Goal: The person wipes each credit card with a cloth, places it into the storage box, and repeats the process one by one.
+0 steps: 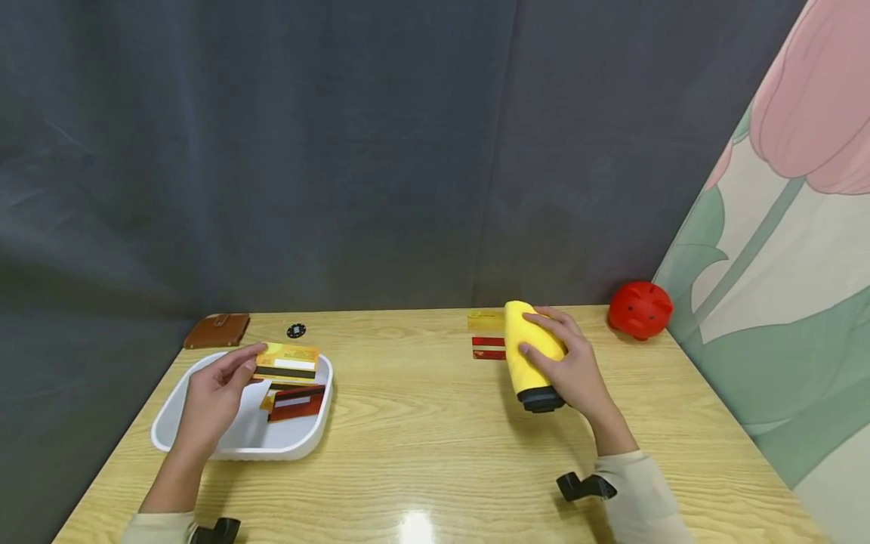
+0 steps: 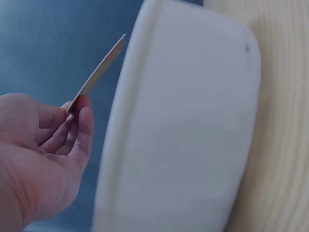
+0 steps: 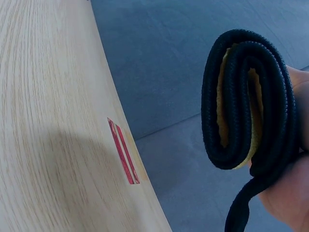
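Pale sleeves (image 1: 642,495) extend over the bench (image 1: 408,423) as the left hand (image 1: 214,391) pinches a yellow card (image 1: 292,358) by one end above a white tray (image 1: 253,429), and the right hand (image 1: 572,366) grips a yellow cloth (image 1: 522,355), apparently to hold it rolled, near a red card (image 1: 488,342).

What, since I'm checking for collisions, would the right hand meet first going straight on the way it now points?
Past the yellow cloth in the right hand, probably the dark curtain; the flat yellow card seems to lie below that line, though height is hard to judge.
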`<state>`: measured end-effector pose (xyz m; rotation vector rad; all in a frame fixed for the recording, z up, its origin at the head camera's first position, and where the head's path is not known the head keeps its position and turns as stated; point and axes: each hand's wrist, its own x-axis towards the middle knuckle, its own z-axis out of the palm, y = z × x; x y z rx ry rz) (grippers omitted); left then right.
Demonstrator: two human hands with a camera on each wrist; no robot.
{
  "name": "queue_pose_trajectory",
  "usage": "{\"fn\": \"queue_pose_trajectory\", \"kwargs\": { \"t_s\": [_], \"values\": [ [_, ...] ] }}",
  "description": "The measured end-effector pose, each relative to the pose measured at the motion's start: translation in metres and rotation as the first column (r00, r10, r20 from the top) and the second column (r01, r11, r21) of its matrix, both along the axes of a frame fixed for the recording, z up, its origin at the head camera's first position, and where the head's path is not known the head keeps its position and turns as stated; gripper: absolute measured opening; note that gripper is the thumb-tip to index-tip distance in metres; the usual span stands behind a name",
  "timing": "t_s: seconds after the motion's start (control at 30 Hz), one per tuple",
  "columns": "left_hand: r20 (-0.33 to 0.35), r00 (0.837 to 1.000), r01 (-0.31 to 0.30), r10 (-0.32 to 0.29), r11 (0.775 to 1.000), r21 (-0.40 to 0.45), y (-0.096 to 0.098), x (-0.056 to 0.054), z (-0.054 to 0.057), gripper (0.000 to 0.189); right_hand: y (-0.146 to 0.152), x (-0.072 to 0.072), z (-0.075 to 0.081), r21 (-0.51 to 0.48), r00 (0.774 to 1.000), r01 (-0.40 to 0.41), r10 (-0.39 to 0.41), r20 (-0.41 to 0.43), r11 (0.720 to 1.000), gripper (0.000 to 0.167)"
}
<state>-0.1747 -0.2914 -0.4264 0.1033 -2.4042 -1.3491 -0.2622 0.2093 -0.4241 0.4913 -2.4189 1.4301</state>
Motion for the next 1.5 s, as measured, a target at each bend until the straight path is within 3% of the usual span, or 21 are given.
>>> {"fn": "queue_pose_trajectory", "kwargs": {
  "t_s": [0.17, 0.3, 0.5, 0.93, 1.13, 1.5],
  "values": [
    [0.093, 0.996, -0.007, 0.012, 0.998, -0.058, -0.008, -0.004, -0.010, 0.032, 0.000, 0.000, 0.001, 0.003, 1.000, -0.003, 0.003, 0.003, 1.000, 0.046],
    [0.158, 0.987, 0.057, -0.042, 0.994, -0.092, -0.012, -0.009, -0.016, 0.032, 0.000, -0.001, 0.001, 0.002, 1.000, -0.003, 0.003, -0.002, 1.000, 0.046],
    [0.222, 0.962, 0.171, -0.157, 0.984, -0.048, -0.017, -0.014, -0.020, 0.033, -0.001, -0.001, -0.002, -0.005, 1.000, -0.014, 0.014, -0.001, 1.000, 0.045],
    [0.298, 0.916, 0.276, -0.270, 0.961, 0.022, -0.024, -0.023, -0.021, 0.037, -0.001, 0.001, -0.005, -0.002, 1.000, -0.005, 0.005, 0.006, 1.000, 0.045],
    [0.310, 0.911, 0.271, -0.272, 0.961, 0.048, -0.027, -0.022, -0.022, 0.037, -0.002, 0.001, -0.004, -0.002, 1.000, -0.007, 0.007, 0.016, 1.000, 0.046],
    [0.308, 0.927, 0.201, -0.214, 0.977, 0.074, -0.028, -0.022, -0.024, 0.042, -0.001, 0.000, -0.004, 0.002, 1.000, -0.011, 0.011, 0.008, 1.000, 0.045]
  ]
}}
